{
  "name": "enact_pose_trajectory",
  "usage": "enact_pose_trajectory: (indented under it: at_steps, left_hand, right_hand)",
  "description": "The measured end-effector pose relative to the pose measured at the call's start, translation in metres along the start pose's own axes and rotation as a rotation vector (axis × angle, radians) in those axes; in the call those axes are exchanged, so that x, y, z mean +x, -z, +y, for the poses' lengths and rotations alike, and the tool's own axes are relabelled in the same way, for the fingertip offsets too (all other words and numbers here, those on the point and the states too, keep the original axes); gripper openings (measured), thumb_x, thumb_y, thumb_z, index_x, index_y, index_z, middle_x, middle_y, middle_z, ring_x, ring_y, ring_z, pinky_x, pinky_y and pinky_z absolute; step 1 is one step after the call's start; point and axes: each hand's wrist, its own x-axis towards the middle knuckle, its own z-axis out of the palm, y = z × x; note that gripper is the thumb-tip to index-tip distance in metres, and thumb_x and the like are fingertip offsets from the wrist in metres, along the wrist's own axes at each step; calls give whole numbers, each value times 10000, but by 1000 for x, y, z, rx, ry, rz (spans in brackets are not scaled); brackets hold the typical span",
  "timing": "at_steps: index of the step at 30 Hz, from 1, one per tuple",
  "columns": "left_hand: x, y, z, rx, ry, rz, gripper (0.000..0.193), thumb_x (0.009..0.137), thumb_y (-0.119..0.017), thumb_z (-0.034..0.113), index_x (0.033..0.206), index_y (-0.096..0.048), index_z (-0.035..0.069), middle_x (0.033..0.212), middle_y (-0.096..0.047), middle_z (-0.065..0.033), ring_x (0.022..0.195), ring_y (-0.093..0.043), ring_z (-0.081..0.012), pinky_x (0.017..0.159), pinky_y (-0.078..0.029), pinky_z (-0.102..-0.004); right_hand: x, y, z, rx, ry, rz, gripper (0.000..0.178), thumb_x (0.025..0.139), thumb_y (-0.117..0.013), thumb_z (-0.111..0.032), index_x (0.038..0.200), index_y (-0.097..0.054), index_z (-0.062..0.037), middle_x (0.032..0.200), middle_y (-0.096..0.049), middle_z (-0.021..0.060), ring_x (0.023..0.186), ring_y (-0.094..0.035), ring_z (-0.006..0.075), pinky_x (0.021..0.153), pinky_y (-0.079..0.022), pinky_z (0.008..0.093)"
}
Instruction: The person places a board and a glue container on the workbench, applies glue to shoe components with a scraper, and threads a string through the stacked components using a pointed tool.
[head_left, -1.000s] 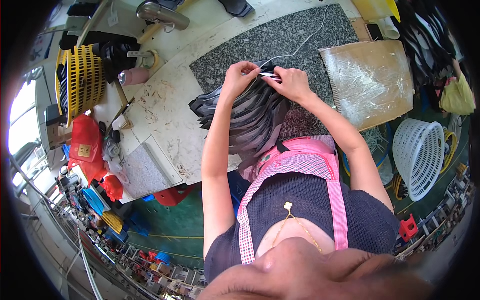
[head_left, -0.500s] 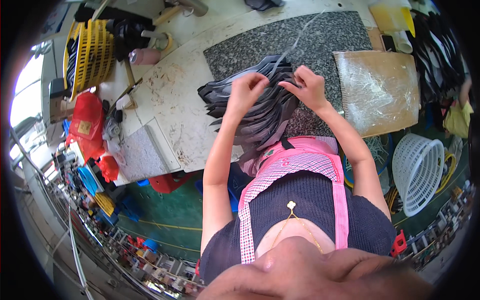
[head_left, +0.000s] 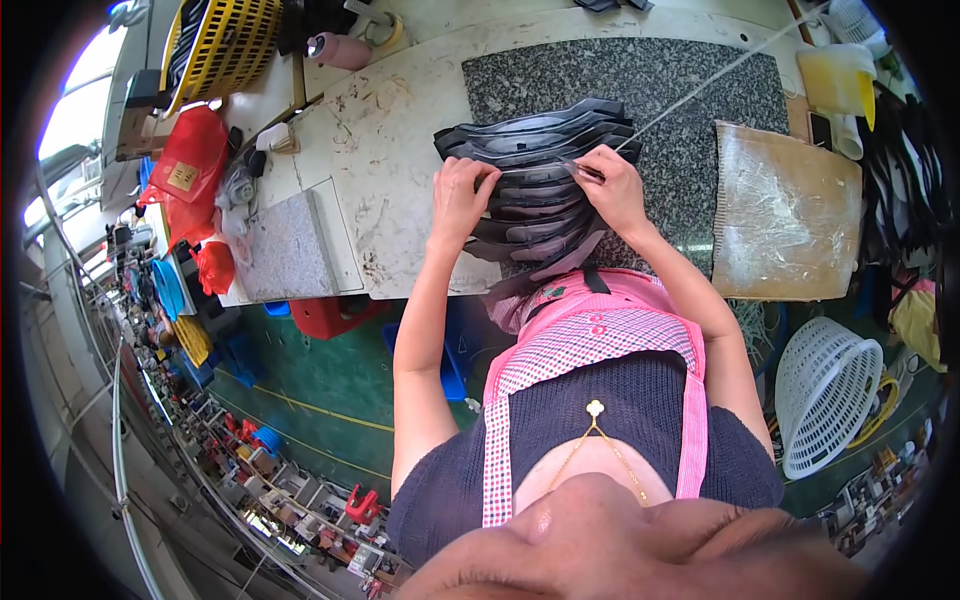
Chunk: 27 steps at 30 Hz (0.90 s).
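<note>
A row of overlapping black and grey curved fabric pieces (head_left: 535,215) lies on the bench in front of me, fanned toward my body. A thin white cord (head_left: 700,92) runs in from the upper right to my hands and crosses over the pieces. My left hand (head_left: 463,200) is closed at the pieces' left side, pinching the cord. At their right side my right hand (head_left: 613,190) is closed around small dark thread snips (head_left: 585,171), pointed tip toward the left, beside the cord. Part of the snips is hidden in the fingers.
Under the pieces lies a speckled stone slab (head_left: 690,85), with a worn cardboard sheet (head_left: 790,215) to its right. A yellow container (head_left: 832,80) and black strips (head_left: 900,180) are farther right. A white basket (head_left: 830,400) stands below the bench. Red bags (head_left: 190,150) sit left.
My hands have moved apart and down, and the cord now stretches between them. Snips now show in my right hand. The fabric pieces look more spread out. The whole view has shifted.
</note>
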Motion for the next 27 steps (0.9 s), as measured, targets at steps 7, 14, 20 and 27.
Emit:
enact_pose_trajectory:
  at_steps: [7,14,20,27]
  left_hand:
    - [11,-3,3,314,-36,-62,155,755,-687,251,702,-655,109,709,-617,-23,794,-539,-224,674,-369,-381]
    - [16,-2,0,346,7,-100,198,741,-700,272,668,-647,96,702,-620,-30,788,-538,-228,667,-363,-383]
    - [19,-2,-1,323,38,-122,196,739,-702,274,680,-652,95,720,-630,-30,796,-540,-229,669,-367,-386]
    - [21,-4,-5,282,53,-151,188,745,-700,265,690,-646,93,727,-611,-23,801,-536,-229,676,-367,-387]
  right_hand:
    - [12,-10,2,-252,15,30,103,753,-635,-205,761,-659,-105,791,-595,41,686,-624,272,598,-487,381]
    - [14,5,5,-131,-95,146,120,735,-666,-208,797,-656,-106,801,-624,32,698,-635,262,596,-482,377]
    - [16,23,10,-251,15,104,64,763,-642,-157,799,-642,-103,786,-604,50,691,-625,277,580,-481,376]
    - [-14,-5,-5,-169,187,-135,47,742,-602,-86,787,-588,-87,790,-573,61,688,-613,281,564,-479,391]
